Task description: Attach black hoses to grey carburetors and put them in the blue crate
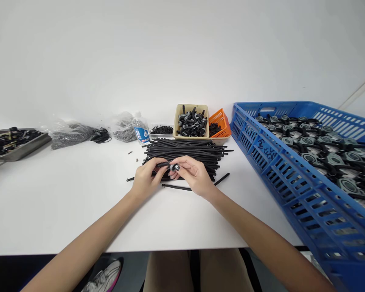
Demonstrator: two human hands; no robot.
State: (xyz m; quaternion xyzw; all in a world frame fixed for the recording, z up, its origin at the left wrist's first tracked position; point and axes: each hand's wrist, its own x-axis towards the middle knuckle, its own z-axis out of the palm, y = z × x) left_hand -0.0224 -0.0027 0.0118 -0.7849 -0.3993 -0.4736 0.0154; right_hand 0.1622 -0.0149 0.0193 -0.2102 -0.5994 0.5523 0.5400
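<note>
My left hand (146, 177) is closed around a black rubber tube (162, 164), close to one end of it. Thumb and fingers of my right hand (194, 175) pinch a small black-and-grey fitting (173, 166) against that end. Whether the fitting sits inside the tube or only touches it is hidden by my fingers. Beneath both hands lies a wide pile of black rubber tubes (182, 148). One loose tube (176, 187) lies in front of the pile, partly covered by my right hand.
Behind the pile stand a cream bin (177, 136) of black fittings, an orange basket (222, 118) and a plastic bottle (141, 132). A large blue crate (280, 166) of assembled parts fills the right side. Clear bags (69, 134) and a metal tray (33, 145) are at left.
</note>
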